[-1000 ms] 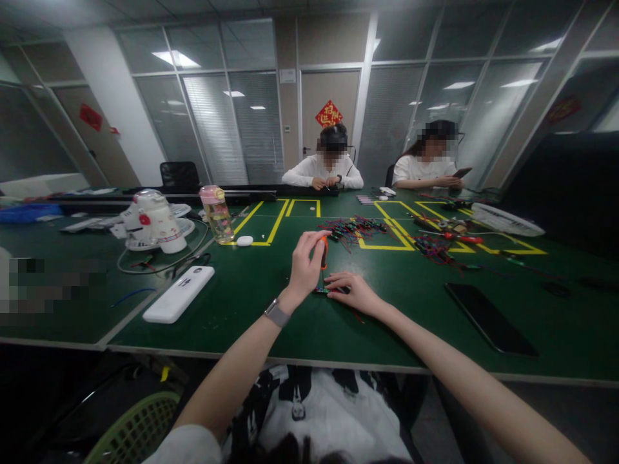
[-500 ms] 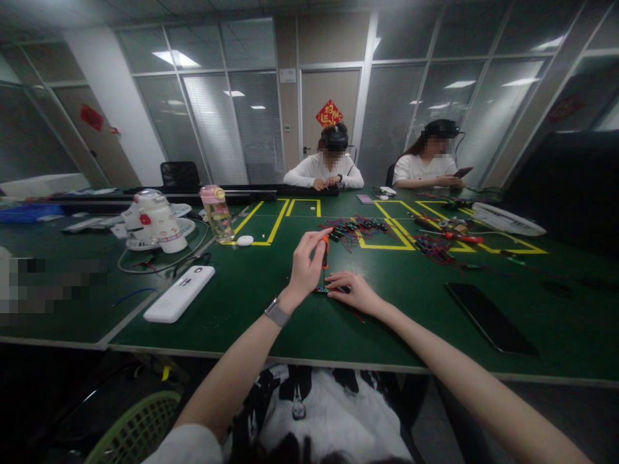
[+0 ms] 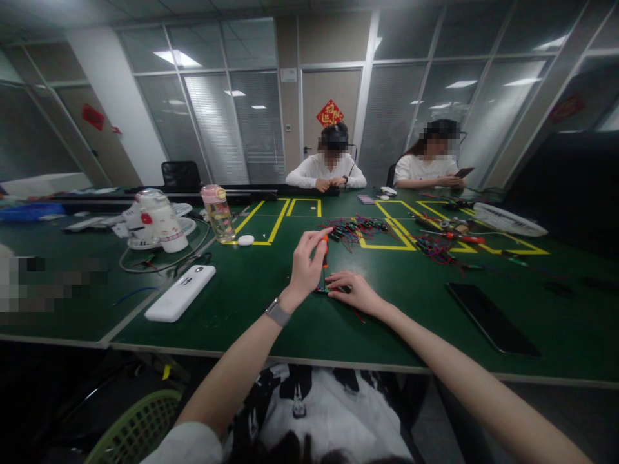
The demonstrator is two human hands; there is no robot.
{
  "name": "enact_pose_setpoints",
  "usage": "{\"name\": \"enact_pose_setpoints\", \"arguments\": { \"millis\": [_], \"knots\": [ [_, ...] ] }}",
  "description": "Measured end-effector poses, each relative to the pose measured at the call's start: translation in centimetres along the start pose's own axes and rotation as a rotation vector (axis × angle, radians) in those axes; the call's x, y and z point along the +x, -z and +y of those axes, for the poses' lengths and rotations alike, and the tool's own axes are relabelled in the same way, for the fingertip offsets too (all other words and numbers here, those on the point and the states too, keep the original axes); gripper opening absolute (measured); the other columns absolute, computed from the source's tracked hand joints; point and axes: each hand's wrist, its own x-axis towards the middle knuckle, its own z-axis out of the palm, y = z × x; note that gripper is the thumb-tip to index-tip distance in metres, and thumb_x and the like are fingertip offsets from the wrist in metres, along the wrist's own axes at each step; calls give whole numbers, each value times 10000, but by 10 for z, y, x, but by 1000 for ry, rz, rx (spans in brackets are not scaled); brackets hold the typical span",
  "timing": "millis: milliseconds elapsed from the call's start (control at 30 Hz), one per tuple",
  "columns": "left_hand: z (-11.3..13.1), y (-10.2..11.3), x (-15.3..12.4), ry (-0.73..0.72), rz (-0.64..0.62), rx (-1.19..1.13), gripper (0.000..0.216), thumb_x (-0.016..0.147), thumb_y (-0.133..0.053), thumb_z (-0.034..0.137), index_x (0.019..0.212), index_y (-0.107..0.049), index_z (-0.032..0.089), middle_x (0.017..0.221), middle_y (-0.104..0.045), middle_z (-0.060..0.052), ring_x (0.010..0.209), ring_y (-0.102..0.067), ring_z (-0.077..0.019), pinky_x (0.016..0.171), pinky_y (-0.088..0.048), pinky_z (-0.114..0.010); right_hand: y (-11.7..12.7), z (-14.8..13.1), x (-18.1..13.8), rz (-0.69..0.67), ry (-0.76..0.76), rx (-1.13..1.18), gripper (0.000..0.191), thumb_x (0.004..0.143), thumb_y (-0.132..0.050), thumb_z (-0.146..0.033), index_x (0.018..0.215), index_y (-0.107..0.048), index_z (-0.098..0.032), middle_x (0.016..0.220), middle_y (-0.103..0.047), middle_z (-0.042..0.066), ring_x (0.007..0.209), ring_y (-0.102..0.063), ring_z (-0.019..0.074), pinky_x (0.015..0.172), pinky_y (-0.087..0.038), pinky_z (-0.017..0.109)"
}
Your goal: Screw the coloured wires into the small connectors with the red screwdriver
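Note:
My left hand [image 3: 308, 261], with a watch on its wrist, is closed on the orange-and-black handle of a screwdriver [image 3: 325, 252]. The screwdriver stands upright, its thin shaft pointing down at a small green circuit board [image 3: 322, 290] on the table. Whether the tip touches a screw is too small to tell. My right hand [image 3: 355, 291] rests low on the table, its fingertips pressed on the right end of the board. Red and dark wires come out from under that hand. Just beyond both hands lies a heap of wired boards [image 3: 355, 230].
On the left stand a white power bank [image 3: 181, 293], a pink-lidded bottle [image 3: 218, 216] and a white jug [image 3: 159, 222]. A dark phone [image 3: 491, 319] lies at right. More wired boards [image 3: 435, 250] lie beyond it, near red-handled pliers [image 3: 464, 238]. Two people sit across the green table [image 3: 242, 328].
My hands, the screwdriver and the board hold nearly the same place; the handle looks slightly turned. Across the table, one person's hands have shifted a little.

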Motion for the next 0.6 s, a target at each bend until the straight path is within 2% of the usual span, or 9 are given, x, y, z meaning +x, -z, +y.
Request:
{"name": "enact_pose_setpoints", "arguments": {
  "millis": [67, 133, 233, 367, 433, 533, 600],
  "knots": [
    [-1, 0, 0, 11, -27, -34, 322, 965, -387, 232, 1226, -577, 240, 1139, -627, -70, 1058, -575, -171, 928, -446, -328, 0, 0, 0, -3, -5, -2, 148, 787, -688, -295, 917, -748, -257, 1086, -710, 66, 1058, -634, 260, 1040, -371, 517],
    [-2, 0, 0, 14, -26, -35, 321, 959, -407, 236, 1235, -569, 238, 1134, -645, -70, 1050, -587, -176, 918, -454, -331, 0, -1, 0, -3, -2, 1, 149, 784, -691, -290, 917, -748, -255, 1086, -710, 67, 1062, -633, 261, 1037, -376, 517],
    [-2, -1, 1, -13, 6, 10, 265, 922, -499, 251, 1155, -620, 220, 994, -665, -56, 919, -604, -166, 847, -470, -307, 0, -1, 0, 3, 6, 8, 150, 783, -691, -287, 916, -750, -249, 1078, -712, 72, 1061, -633, 261, 1020, -402, 498],
    [-1, 0, 2, -23, 51, 64, 190, 858, -611, 295, 1016, -674, 211, 855, -611, -28, 798, -564, -148, 783, -461, -279, 0, 0, 0, 14, 13, 11, 144, 782, -694, -281, 908, -753, -245, 1065, -717, 73, 1048, -637, 258, 1008, -416, 485],
    [-1, 0, 2, -1, 39, 58, 208, 900, -546, 302, 1038, -672, 210, 881, -616, -37, 826, -568, -152, 801, -457, -283, 0, 1, 0, 16, 22, 12, 143, 783, -693, -280, 907, -754, -239, 1061, -717, 77, 1045, -635, 257, 980, -441, 472],
    [-1, 1, 1, 21, -17, 14, 305, 965, -398, 266, 1173, -616, 215, 1024, -651, -60, 960, -586, -166, 880, -447, -304, 0, 2, 0, 2, 27, 12, 152, 789, -687, -285, 915, -753, -233, 1066, -715, 82, 1055, -628, 261, 961, -454, 465],
    [-1, 1, 1, 14, -46, -16, 329, 969, -384, 247, 1238, -572, 221, 1109, -655, -65, 1035, -583, -172, 922, -441, -317, 0, 3, 0, -6, 22, 9, 157, 796, -680, -294, 924, -752, -239, 1077, -711, 79, 1071, -621, 264, 972, -445, 473]
  ]
}}
